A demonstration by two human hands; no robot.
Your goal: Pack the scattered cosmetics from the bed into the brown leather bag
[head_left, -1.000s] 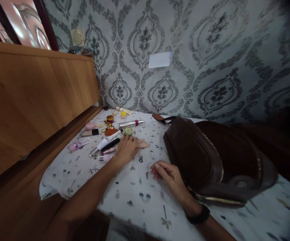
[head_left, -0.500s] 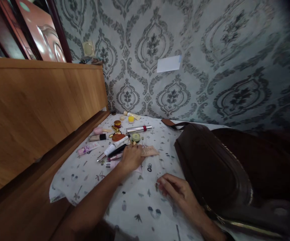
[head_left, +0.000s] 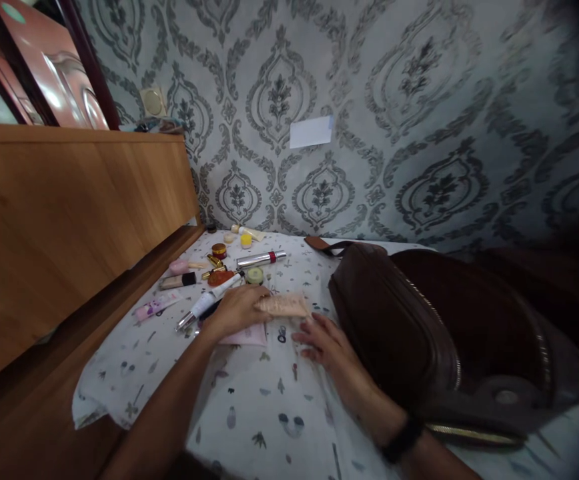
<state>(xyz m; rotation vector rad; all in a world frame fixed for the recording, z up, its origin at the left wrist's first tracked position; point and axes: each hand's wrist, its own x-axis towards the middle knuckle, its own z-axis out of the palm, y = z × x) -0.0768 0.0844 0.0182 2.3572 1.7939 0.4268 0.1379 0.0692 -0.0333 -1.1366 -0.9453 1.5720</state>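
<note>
My left hand (head_left: pixel 237 310) is closed on a beige squeeze tube (head_left: pixel 287 307), which points toward the right. Under that wrist lies a flat pale pink tube (head_left: pixel 247 335), partly covered. Just beyond the beige tube's tip, my right hand (head_left: pixel 325 343) holds nothing, its fingers stretched and apart. Around the left hand lie a white and silver tube (head_left: pixel 204 307), a jar with a pale green lid (head_left: pixel 254 275) and an orange-brown round item (head_left: pixel 219 279). A silver cylinder with a red band (head_left: pixel 262 260) rests farther back.
A dark brown bag (head_left: pixel 379 320) sits on the patterned white cloth (head_left: pixel 264 413) to the right. More cosmetics, including a foundation bottle (head_left: pixel 178 281) and a purple-white tube (head_left: pixel 155 307), lie left. A wooden cabinet (head_left: pixel 79 207) borders the left side; a wallpapered wall stands behind.
My left hand has lifted the beige tube slightly toward the right. My right hand has moved forward toward it and its fingers have spread. The whole view has shifted.
</note>
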